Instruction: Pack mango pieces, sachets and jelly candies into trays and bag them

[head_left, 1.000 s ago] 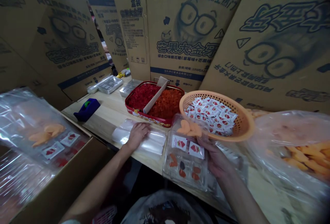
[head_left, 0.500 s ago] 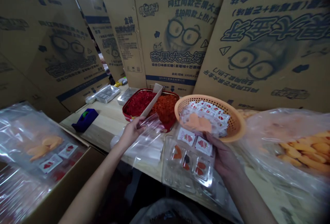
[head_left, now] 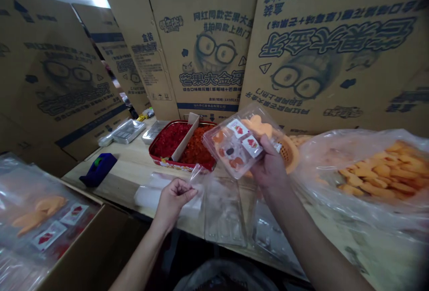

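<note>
In the head view the right hand [head_left: 270, 166] grips the near corner of a clear plastic tray [head_left: 234, 145], held tilted above the bench [head_left: 134, 166] beside the red tin [head_left: 167, 163], with sweets and sachets in its pockets. It looks light, thin and bendy, best held by the rim. The left hand [head_left: 174, 197] pinches the top edge of a limp clear bag [head_left: 224, 212] at the bench's near edge, a slippery film best taken at its mouth.

centre carton [head_left: 201, 27]: "芒果大金牙", "网红同款芒果大…", "小心轻放" | right carton [head_left: 335, 85]: "芒果大金牙" printed upside down
</note>
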